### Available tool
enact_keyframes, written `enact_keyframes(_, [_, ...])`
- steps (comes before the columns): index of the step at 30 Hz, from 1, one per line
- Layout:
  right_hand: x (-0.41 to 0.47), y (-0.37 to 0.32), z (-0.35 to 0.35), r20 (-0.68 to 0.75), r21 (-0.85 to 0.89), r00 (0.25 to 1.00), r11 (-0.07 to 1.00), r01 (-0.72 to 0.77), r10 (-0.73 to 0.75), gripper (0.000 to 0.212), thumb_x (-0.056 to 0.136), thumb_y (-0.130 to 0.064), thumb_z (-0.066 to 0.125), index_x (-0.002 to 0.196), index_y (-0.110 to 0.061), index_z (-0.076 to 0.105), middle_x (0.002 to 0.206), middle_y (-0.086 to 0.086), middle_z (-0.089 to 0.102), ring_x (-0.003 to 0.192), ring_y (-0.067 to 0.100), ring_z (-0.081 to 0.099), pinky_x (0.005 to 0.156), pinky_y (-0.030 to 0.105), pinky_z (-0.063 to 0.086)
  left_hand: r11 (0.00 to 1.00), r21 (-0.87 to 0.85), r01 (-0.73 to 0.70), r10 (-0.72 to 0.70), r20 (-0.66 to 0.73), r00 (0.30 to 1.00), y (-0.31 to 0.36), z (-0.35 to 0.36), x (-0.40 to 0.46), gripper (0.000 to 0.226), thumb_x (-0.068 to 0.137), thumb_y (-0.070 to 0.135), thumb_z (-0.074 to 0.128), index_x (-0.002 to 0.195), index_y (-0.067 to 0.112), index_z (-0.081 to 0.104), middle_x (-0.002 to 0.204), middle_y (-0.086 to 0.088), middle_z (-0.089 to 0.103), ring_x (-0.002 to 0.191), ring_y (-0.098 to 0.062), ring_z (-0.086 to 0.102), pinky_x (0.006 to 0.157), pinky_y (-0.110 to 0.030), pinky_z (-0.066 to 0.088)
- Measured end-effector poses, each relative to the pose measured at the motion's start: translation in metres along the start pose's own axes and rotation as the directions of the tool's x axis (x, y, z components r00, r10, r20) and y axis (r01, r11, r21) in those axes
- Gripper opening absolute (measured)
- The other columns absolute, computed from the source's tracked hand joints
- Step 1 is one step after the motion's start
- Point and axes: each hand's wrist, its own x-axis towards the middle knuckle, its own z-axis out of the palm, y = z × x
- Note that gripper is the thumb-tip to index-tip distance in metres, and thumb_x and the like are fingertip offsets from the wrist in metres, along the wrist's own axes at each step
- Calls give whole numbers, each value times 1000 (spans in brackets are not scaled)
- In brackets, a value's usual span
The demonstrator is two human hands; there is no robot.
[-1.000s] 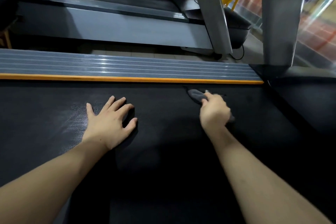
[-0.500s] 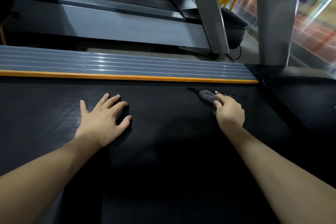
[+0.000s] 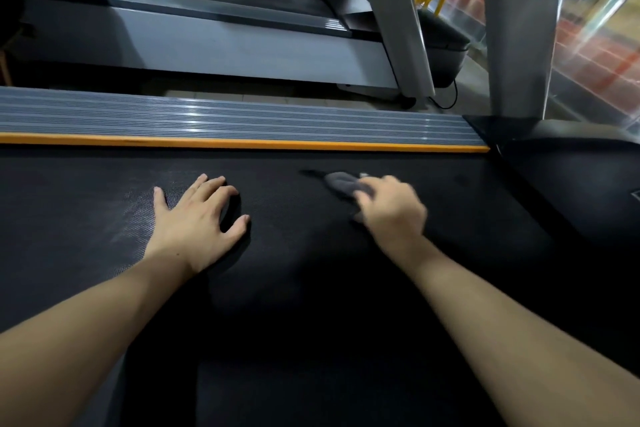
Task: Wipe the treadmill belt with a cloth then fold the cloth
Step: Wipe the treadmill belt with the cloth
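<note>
The black treadmill belt fills the lower part of the head view. My left hand lies flat on it with fingers spread, holding nothing. To its right, my right hand grips a small grey cloth and presses it on the belt near the far side. The hand is motion-blurred. Part of the cloth sticks out past the fingers; the remainder is hidden under the hand.
An orange strip and a ribbed grey side rail border the belt's far edge. A black motor cover lies at right, with a grey upright post above it. Another treadmill stands beyond.
My right hand slid the cloth to the right along the belt, then back toward the left. My left hand has stayed flat in place.
</note>
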Motion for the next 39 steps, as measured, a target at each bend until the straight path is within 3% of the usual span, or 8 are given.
enact_keyframes(3, [9,34,-15,9,-18,980,980,-198,199,37,94,-53,51,128,-42,59,121,-3,60,114,28,55,79,37,42,1000,-11,0,0,-10,1000,1,0,0,45,93,67,42,129,42,47,158,15,35,154,-10,15,117,-70,4])
enact_keyframes(11, [14,52,-20,-5,-103,998,993,57,-58,41,92,-55,51,128,-37,59,127,0,55,124,26,45,99,44,35,1000,-20,-4,3,-27,1000,2,-1,-1,41,93,67,42,125,42,47,156,15,37,154,-10,18,117,-69,4])
enact_keyframes(16, [7,37,5,164,232,985,973,18,-58,49,100,-34,50,149,-32,43,162,-2,28,152,20,14,123,49,2,1000,-17,2,-2,-8,1000,2,-2,0,41,93,67,42,126,43,45,158,15,35,154,-10,15,118,-69,3])
enact_keyframes(23, [-39,-75,39,16,290,960,920,264,-280,46,91,-32,51,136,-33,59,150,17,45,139,35,40,112,65,20,1000,-16,2,-2,-7,1000,2,0,2,41,93,62,43,129,40,45,158,15,35,154,-10,16,118,-69,4])
enact_keyframes(29, [-51,-94,47,-42,296,930,884,361,-366,42,89,-25,58,130,-35,63,146,5,52,139,26,42,115,55,26,1000,14,-6,6,-14,1000,-1,2,2,42,95,61,43,132,41,46,159,15,35,154,-9,16,117,-68,6])
enact_keyframes(33, [-11,4,35,-88,110,971,967,230,-221,39,87,-30,53,123,-31,68,133,9,62,123,32,57,98,62,44,1000,15,-7,7,-4,1000,-1,3,2,43,95,62,40,133,44,46,158,14,35,154,-10,14,117,-70,4])
enact_keyframes(37, [7,64,16,15,153,996,984,-91,90,36,98,-29,52,133,-31,62,149,6,48,143,31,34,116,61,22,1000,23,-9,9,15,1000,0,1,3,45,95,64,38,134,44,45,160,13,33,155,-11,12,117,-71,3])
enact_keyframes(39, [3,48,17,2,193,992,973,-122,124,34,99,-28,54,131,-26,64,149,8,48,143,29,35,116,57,20,1000,23,-10,9,21,1000,1,1,3,45,95,64,37,134,43,44,160,13,32,155,-11,12,117,-71,3])
